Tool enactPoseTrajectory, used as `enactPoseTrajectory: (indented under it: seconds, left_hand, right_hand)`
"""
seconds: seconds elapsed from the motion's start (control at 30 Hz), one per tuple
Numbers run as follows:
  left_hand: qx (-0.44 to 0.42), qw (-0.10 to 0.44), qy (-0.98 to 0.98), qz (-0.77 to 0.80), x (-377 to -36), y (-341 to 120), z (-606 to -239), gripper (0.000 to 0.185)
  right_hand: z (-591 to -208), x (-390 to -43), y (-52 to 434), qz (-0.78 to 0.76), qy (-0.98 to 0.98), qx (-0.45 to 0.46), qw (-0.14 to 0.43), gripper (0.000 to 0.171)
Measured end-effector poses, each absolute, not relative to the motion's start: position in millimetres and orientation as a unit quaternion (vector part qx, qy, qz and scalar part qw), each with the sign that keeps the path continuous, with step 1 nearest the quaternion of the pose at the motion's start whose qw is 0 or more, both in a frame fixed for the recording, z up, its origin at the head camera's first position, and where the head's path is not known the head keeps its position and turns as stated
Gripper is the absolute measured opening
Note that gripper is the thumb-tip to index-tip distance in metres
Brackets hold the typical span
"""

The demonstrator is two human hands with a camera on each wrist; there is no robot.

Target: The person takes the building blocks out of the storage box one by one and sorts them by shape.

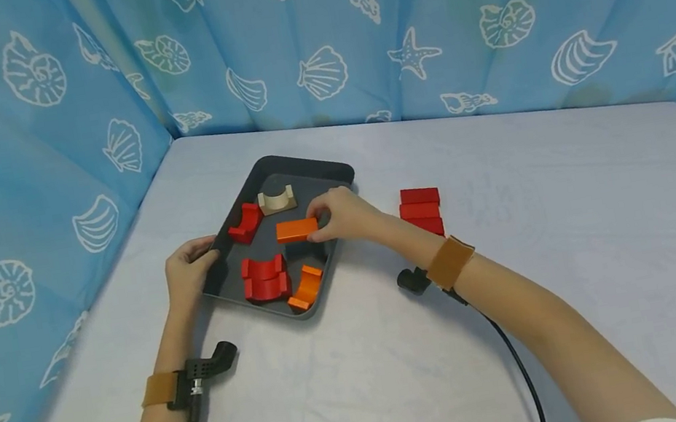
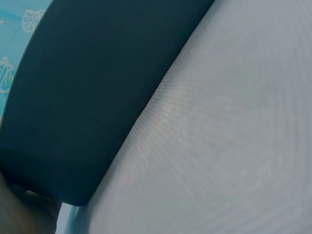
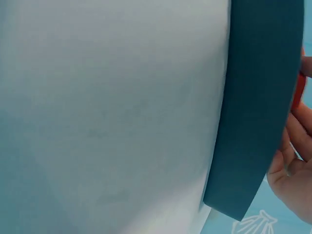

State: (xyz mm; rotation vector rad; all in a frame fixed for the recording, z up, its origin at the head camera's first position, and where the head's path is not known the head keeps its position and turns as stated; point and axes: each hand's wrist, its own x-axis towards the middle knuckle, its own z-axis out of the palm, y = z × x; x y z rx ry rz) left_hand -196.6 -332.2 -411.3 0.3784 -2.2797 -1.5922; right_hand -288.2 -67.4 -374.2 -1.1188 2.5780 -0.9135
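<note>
Orange block [image 1: 297, 229]: a flat rectangular wooden piece, pinched at its right end by the right hand [image 1: 341, 215], held just above the middle of the tray.
Right hand grip: fingers and thumb clamped together on the block's end.
Left hand [image 1: 189, 267]: curled round the tray's near-left rim, steadying it.
Tray [image 1: 308, 171]: dark, shallow, set at an angle on the left half of the table.
Still in the tray: a cream arch [image 1: 276, 200] at the far end, a red arch [image 1: 246, 223] on the left, a red ring [image 1: 265, 277] of two halves near the front, an orange curved piece [image 1: 306, 287] at the near-right edge.
Already out: red blocks [image 1: 421, 211] stacked on the table, just right of the tray.
Progress, as judged: early; most pieces remain inside.
Table [image 1: 585, 260]: covered in pale cloth.
Backdrop: blue curtain [image 1: 2, 146] with white seashells.
</note>
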Motion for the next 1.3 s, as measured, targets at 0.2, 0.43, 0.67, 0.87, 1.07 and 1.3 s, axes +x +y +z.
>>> enactPoseTrajectory:
  seconds: [0.2, 0.43, 0.67, 0.87, 1.07, 1.3]
  left_hand:
    - [0.126, 0.171, -0.803, -0.556, -195.7, -333.5, -412.1, 0.026]
    - [0.130, 0.174, -0.801, -0.558, -190.6, -335.9, -411.9, 0.026]
    - [0.138, 0.171, -0.800, -0.558, -187.6, -333.9, -411.1, 0.027]
    - [0.129, 0.170, -0.804, -0.555, -191.6, -332.7, -411.7, 0.027]
    - [0.135, 0.169, -0.804, -0.555, -192.9, -332.5, -411.4, 0.027]
    - [0.137, 0.160, -0.802, -0.559, -194.8, -330.5, -411.1, 0.027]
  right_hand:
    - [-372.1, -279.2, -49.9, -0.398, 0.839, -0.363, 0.078, 0.030]
    - [-367.5, -264.8, -25.1, -0.445, 0.814, -0.364, 0.082, 0.026]
    - [-366.4, -253.3, 7.3, -0.412, 0.837, -0.352, 0.074, 0.025]
    - [-369.1, -241.5, 42.4, -0.385, 0.860, -0.331, 0.056, 0.028]
    - [-380.8, -231.8, 72.6, -0.379, 0.871, -0.310, 0.042, 0.029]
    - [-382.8, -222.9, 99.1, -0.353, 0.897, -0.262, 0.054, 0.035]
